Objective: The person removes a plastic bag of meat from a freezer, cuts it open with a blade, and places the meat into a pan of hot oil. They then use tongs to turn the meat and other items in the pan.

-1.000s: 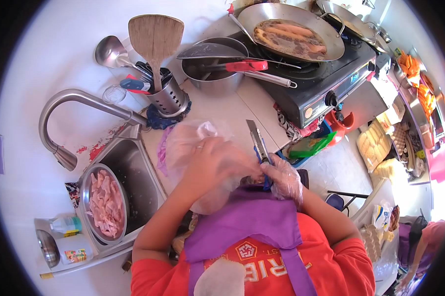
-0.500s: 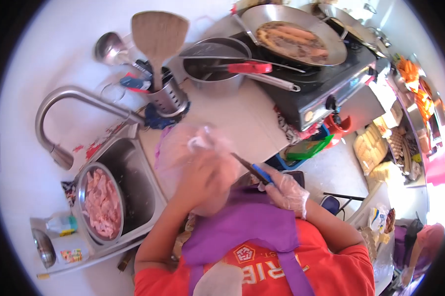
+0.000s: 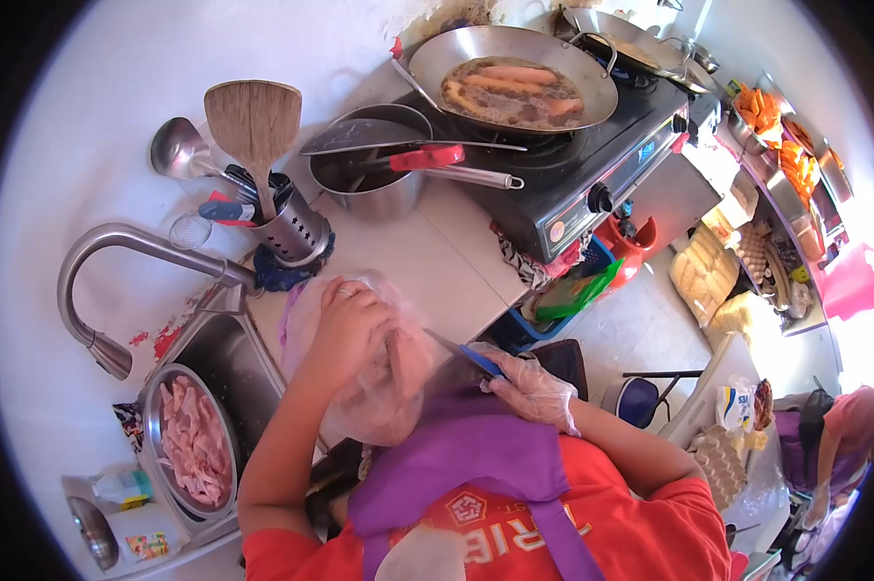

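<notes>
My left hand (image 3: 352,324), with a ring on one finger, is closed over the top of a clear plastic bag (image 3: 360,412) in front of the purple apron. Pale pink contents (image 3: 410,366) show through the plastic on its right side. In a clear plastic glove, my right hand (image 3: 532,387) grips a knife by its blue handle (image 3: 482,361). The knife's blade (image 3: 442,340) points up and left, its tip close to the bag's right side.
A bowl of raw chicken pieces (image 3: 197,441) sits at the left of the sink (image 3: 263,360). Sausages fry in a wok (image 3: 592,97) on the gas stove (image 3: 553,203). Behind the counter edge stand a saucepan (image 3: 374,198) and a utensil holder (image 3: 292,230). Another person (image 3: 848,426) is at far right.
The view has shifted, moving the stove and counter left and lower. My left hand, blurred before, now shows clearly over the bag. The knife stays in my right hand.
</notes>
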The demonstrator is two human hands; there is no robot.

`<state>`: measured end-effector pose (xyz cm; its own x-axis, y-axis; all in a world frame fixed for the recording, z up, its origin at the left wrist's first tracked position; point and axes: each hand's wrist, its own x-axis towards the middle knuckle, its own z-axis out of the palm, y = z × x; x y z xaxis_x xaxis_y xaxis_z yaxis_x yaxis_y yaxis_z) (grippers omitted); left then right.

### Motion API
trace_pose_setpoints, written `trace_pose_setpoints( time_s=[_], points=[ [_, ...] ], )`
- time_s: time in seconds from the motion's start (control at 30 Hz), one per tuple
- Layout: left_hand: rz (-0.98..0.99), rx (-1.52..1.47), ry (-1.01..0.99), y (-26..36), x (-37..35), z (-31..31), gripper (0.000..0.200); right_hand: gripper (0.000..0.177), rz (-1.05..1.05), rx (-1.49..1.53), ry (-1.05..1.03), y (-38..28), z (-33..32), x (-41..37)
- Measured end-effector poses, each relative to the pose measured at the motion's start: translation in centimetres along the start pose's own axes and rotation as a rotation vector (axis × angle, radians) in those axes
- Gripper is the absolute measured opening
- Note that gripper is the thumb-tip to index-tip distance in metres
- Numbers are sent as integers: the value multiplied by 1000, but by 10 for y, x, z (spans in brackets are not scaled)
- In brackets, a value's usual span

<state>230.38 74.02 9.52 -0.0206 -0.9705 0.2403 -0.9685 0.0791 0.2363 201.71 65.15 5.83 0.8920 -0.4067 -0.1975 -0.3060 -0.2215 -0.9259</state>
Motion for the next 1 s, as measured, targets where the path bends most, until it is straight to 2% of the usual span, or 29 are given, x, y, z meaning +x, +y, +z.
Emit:
trace_pose_setpoints(
  time_s=[0.13, 0.23, 0.43, 0.53, 0.63, 0.73, 1.0],
  points=[
    [51, 11, 2, 9, 7, -8, 10, 53, 22, -41, -44, -6, -1, -5],
    [47, 19, 37, 16, 9, -10, 10, 45, 25, -233, 89, -1, 1, -6],
    [47, 24, 68, 17, 11, -6, 9, 43, 127, -120, 55, -12, 1, -12],
    [15, -68, 28, 18, 16, 0, 10, 39, -1, -290, 87, -9, 5, -10],
    [-19, -98, 81, 24, 21, 2, 11, 39, -34, -201, 124, -17, 11, -4],
    [0, -95, 105, 20, 23, 8, 10, 42, -128, -378, 222, -7, 17, -1],
    [-87, -137, 106, 20, 20, 9, 10, 47, -72, -424, 159, -8, 10, -2]
  ],
)
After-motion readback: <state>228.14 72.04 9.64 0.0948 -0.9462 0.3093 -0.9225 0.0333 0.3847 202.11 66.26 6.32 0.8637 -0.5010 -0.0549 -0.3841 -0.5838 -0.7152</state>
